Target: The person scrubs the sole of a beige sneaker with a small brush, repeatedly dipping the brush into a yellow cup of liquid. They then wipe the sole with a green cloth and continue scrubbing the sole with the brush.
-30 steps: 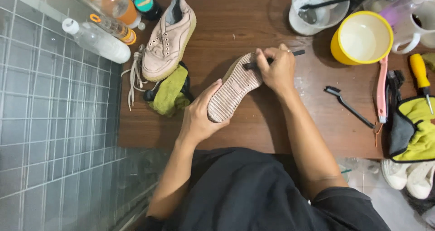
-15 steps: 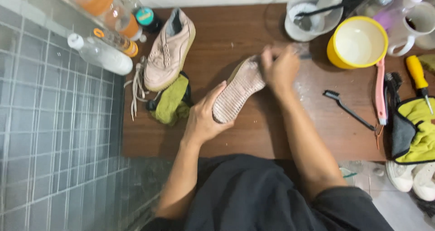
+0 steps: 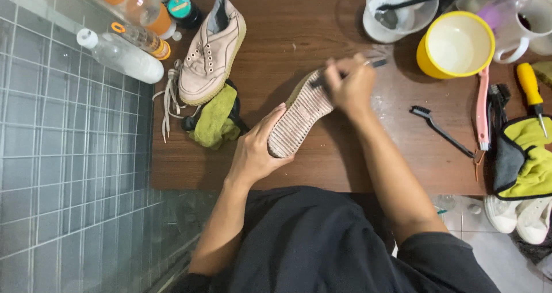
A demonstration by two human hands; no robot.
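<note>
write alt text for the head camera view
Seen from above, a person's left hand holds a shoe sole-up over a brown table while the right hand works a small brush at its toe. A second shoe lies nearby.

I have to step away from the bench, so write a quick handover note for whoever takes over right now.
Left hand holds the shoe at its heel end, ridged sole up, over the wooden table.
Right hand grips a small dark brush against the sole's toe end.
Second shoe lies upright at the left, laces out, beside a green cloth.
Done: cannot tell how much of the sole is clean.
Left: second shoe looks untouched.
</note>
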